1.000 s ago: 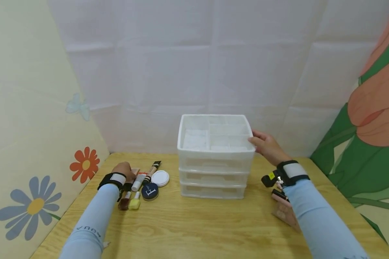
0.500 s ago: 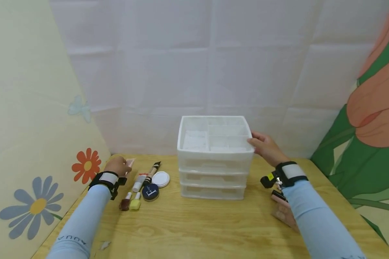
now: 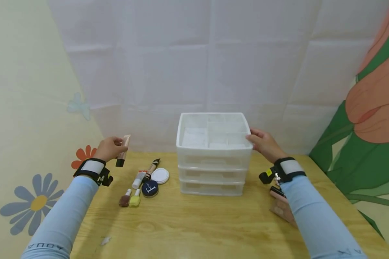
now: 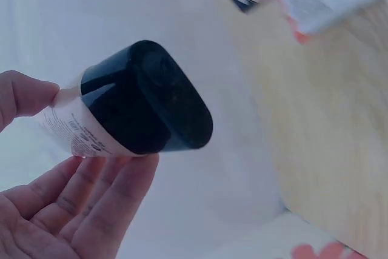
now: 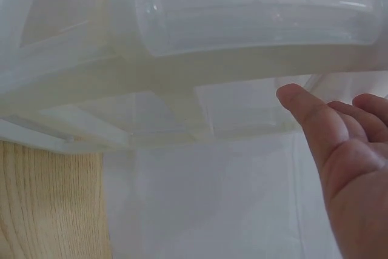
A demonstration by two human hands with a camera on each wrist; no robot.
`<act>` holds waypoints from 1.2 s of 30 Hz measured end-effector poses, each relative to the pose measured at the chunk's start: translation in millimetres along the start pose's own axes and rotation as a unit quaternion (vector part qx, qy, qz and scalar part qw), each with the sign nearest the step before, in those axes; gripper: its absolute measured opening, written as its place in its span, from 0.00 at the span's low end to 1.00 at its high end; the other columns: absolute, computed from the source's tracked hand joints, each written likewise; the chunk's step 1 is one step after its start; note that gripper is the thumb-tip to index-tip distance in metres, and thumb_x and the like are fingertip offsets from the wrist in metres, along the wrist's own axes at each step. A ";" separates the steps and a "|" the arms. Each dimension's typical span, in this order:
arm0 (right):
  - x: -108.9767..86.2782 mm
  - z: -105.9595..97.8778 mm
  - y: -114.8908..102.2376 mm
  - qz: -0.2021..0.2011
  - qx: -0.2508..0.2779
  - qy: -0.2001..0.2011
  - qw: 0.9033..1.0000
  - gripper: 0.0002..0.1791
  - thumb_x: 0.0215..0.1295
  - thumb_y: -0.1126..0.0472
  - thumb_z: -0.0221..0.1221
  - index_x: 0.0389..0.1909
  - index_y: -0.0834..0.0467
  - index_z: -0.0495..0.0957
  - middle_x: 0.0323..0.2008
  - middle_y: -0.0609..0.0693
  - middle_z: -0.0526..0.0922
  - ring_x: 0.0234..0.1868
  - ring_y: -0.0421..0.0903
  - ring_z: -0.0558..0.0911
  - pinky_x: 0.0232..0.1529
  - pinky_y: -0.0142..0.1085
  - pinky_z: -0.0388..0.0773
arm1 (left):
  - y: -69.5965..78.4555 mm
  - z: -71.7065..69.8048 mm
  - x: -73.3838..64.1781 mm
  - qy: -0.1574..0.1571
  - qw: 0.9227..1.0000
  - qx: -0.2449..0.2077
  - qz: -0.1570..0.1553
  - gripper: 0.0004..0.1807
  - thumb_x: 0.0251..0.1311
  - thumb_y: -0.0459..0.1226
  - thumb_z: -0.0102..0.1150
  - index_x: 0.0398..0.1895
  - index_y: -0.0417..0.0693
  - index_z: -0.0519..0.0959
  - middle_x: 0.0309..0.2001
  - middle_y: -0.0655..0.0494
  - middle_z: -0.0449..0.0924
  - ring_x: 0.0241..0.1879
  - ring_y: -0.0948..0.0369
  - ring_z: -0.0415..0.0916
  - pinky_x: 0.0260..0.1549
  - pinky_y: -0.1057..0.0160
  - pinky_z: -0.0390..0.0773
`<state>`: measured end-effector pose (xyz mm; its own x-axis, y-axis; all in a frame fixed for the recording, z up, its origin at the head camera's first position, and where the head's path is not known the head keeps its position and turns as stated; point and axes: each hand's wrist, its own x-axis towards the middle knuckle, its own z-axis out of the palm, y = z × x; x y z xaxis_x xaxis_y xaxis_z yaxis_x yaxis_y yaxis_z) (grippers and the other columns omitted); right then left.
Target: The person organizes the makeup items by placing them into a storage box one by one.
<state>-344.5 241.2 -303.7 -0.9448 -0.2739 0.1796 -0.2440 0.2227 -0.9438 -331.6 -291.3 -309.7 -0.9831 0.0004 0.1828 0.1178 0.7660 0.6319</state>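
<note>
My left hand (image 3: 108,149) pinches a beige cosmetic tube (image 3: 125,142) with a black cap, raised above the far left of the table. In the left wrist view the tube's black cap (image 4: 130,101) points toward the camera, with the thumb on one side and fingertips underneath. A white plastic drawer organizer (image 3: 214,157) stands mid-table, with several drawers and a divided top tray. At its right side is my right hand (image 3: 267,145), fingertips right at the top rim. The right wrist view shows that hand's (image 5: 345,144) thumb extended beside the organizer's translucent wall (image 5: 182,71).
Left of the organizer lie a dark red nail polish (image 3: 124,200), a yellow nail polish (image 3: 134,200), a white tube (image 3: 138,180), a striped tube (image 3: 153,168), a white round case (image 3: 160,176) and a navy compact (image 3: 150,189). Pinkish cosmetics (image 3: 282,210) lie partly under my right forearm.
My left hand has picked the beige tube out of the left group, lifting it up and leftward off the table. The right hand stays at the organizer's side.
</note>
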 end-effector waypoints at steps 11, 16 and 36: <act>-4.6 -2.0 3.1 0.000 0.005 0.004 1.000 0.33 0.75 0.55 0.49 0.74 0.66 0.51 0.70 0.66 0.59 0.48 0.36 0.77 0.48 0.29 0.78 | 56.3 -21.6 7.3 -0.032 0.987 -0.139 0.078 0.32 0.63 0.31 0.54 0.68 0.27 0.59 0.56 0.32 0.67 0.50 0.44 0.72 0.38 0.63 0.83; -4.5 -1.2 2.1 0.003 0.008 0.005 1.000 0.34 0.74 0.55 0.49 0.74 0.66 0.51 0.70 0.65 0.59 0.49 0.36 0.76 0.49 0.28 0.77 | 84.1 -32.4 10.1 -0.055 0.969 -0.205 0.127 0.29 0.63 0.30 0.53 0.67 0.27 0.61 0.54 0.36 0.68 0.44 0.60 0.74 0.40 0.65 0.83; -8.5 2.9 4.6 0.007 0.016 0.007 1.000 0.33 0.74 0.55 0.50 0.74 0.64 0.53 0.69 0.64 0.61 0.50 0.41 0.77 0.51 0.33 0.78 | 207.5 -17.2 41.6 -0.101 0.927 -0.292 0.213 0.21 0.59 0.27 0.54 0.57 0.33 0.68 0.48 0.46 0.72 0.43 0.55 0.75 0.42 0.57 0.83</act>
<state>-337.0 241.8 -310.4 -0.9512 -0.2574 0.1704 -0.2243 0.1969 -0.9544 -345.6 -143.3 -158.0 -0.8295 0.3887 0.4010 0.4982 0.1908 0.8458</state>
